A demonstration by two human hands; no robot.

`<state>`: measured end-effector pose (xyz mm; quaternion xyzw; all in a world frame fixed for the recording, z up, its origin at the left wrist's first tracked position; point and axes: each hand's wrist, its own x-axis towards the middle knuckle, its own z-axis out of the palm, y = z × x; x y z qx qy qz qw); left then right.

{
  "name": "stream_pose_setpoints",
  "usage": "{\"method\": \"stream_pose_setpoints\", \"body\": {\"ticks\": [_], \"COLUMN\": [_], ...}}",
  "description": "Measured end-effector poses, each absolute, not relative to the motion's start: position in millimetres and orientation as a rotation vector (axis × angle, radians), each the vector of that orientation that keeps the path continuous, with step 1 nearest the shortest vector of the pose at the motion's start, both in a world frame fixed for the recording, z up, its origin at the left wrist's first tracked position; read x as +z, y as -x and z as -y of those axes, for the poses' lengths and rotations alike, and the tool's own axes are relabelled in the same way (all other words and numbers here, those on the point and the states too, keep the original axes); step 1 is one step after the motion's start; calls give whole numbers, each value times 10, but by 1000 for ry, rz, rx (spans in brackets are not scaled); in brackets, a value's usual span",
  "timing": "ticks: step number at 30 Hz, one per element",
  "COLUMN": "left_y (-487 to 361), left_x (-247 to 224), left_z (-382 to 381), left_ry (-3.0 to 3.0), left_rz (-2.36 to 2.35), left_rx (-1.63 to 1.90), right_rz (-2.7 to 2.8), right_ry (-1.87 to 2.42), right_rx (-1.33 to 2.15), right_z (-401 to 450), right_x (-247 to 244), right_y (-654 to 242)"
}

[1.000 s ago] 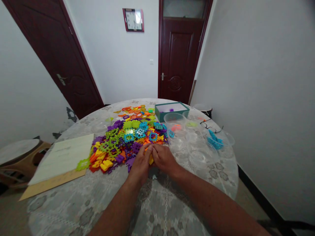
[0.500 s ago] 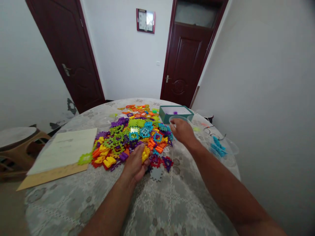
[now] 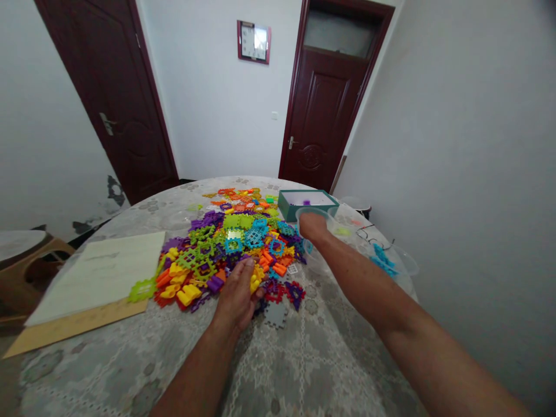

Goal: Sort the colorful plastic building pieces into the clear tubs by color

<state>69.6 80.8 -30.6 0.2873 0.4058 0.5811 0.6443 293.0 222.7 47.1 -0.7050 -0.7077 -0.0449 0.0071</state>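
My left hand (image 3: 238, 292) is closed around some yellow plastic building pieces (image 3: 256, 279), at the near edge of a big pile of coloured building pieces (image 3: 208, 251). The pile mixes toothed plates with square openings and small tube-like connectors. To the right of it, my right hand (image 3: 313, 225) reaches down inside a clear plastic bowl (image 3: 319, 262). Its fingers are hidden, so whether it holds anything does not show. A grey toothed plate (image 3: 275, 315) and a purple-and-red triangular piece (image 3: 295, 294) lie just right of my left hand.
A green box (image 3: 288, 207) with a purple piece inside stands behind the bowl. Another clear container (image 3: 406, 262) with blue pieces (image 3: 383, 259) is at the right, near dark-framed glasses (image 3: 369, 233). Paper (image 3: 93, 272) lies at left on the patterned tablecloth (image 3: 278, 382).
My right hand has gone from the bowl's rim down into the bowl. The left hand keeps its yellow pieces in about the same place. The camera view has shifted slightly.
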Motion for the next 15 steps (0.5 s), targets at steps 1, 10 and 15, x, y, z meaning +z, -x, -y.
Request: {"method": "stream_pose_setpoints", "body": {"ticks": [1, 10, 15], "left_y": [-696, -692, -698], "left_x": [-306, -345, -344], "left_z": [-812, -836, -832], "left_ry": [-659, -669, -653], "left_rz": [-924, -921, -920], "left_rx": [1323, 1288, 1288], "right_rz": [2203, 2088, 1813], "right_ry": [2202, 2130, 1836], "right_rx": [-160, -329, -173], "right_z": [-2216, -2011, -1691], "right_x": [474, 772, 934], "right_y": [-2909, -2939, -3517]}}
